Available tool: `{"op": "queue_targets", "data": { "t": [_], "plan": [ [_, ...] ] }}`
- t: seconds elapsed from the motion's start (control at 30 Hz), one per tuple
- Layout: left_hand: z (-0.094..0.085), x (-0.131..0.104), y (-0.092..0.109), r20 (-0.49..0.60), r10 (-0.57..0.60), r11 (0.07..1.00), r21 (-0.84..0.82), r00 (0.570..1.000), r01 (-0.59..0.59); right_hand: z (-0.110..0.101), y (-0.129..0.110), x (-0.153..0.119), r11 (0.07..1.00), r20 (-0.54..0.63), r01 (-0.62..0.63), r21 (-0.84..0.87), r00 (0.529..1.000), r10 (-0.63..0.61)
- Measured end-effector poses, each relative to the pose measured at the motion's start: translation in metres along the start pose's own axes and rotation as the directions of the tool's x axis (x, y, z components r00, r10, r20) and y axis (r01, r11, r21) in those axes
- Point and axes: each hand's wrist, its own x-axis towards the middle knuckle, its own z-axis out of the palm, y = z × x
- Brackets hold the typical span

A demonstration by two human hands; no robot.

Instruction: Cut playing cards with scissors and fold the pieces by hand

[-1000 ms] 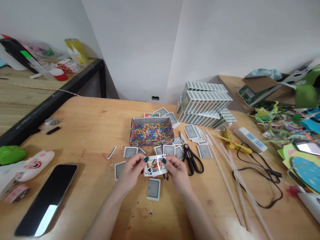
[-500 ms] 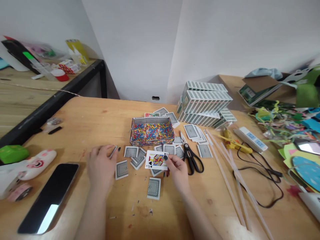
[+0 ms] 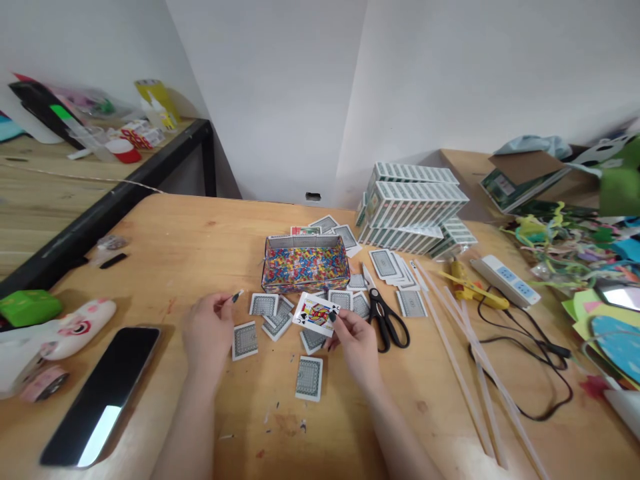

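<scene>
My right hand (image 3: pixel 356 340) pinches the right end of a jack card (image 3: pixel 317 313), held face up above the cards on the wooden table. Farther left, my left hand (image 3: pixel 209 328) has thumb and finger pressed together on a small pale piece (image 3: pixel 241 293), too small to name. Beyond the hands stands an open box (image 3: pixel 305 264) with a colourful patterned inside. Several cards lie face down around it, one (image 3: pixel 245 341) beside my left hand and another (image 3: pixel 309 378) nearer to me. Black-handled scissors (image 3: pixel 384 320) lie just right of my right hand.
Striped card boxes (image 3: pixel 417 203) are stacked at the back. To the right lie clear sticks (image 3: pixel 463 353), a yellow glue gun (image 3: pixel 475 287), its black cable and a power strip (image 3: pixel 507 279). At the left are a phone (image 3: pixel 103 393) and a white toy (image 3: pixel 80 328).
The jack card has tilted in my right hand, its left end now higher. My left hand's fingers have turned a little, and the piece they hold shows farther out at the fingertips.
</scene>
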Motion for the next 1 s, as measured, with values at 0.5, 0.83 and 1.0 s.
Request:
{"op": "queue_targets", "data": {
  "t": [0.5, 0.83, 1.0],
  "plan": [
    [0.014, -0.050, 0.083, 0.399, 0.239, 0.786, -0.615, 0.885, 0.065, -0.005, -0.005, 0.003, 0.997, 0.030, 0.070, -0.035, 0.997, -0.068],
    [0.033, 0.043, 0.110, 0.344, 0.362, 0.920, -0.278, 0.866, -0.274, -0.018, -0.002, 0.011, 0.994, -0.174, 0.108, 0.013, 0.979, -0.104],
    [0.057, 0.063, 0.107, 0.305, 0.338, 0.930, -0.254, 0.890, -0.267, -0.021, -0.003, 0.015, 0.993, -0.211, 0.116, 0.017, 0.971, -0.110]
  ]
}}
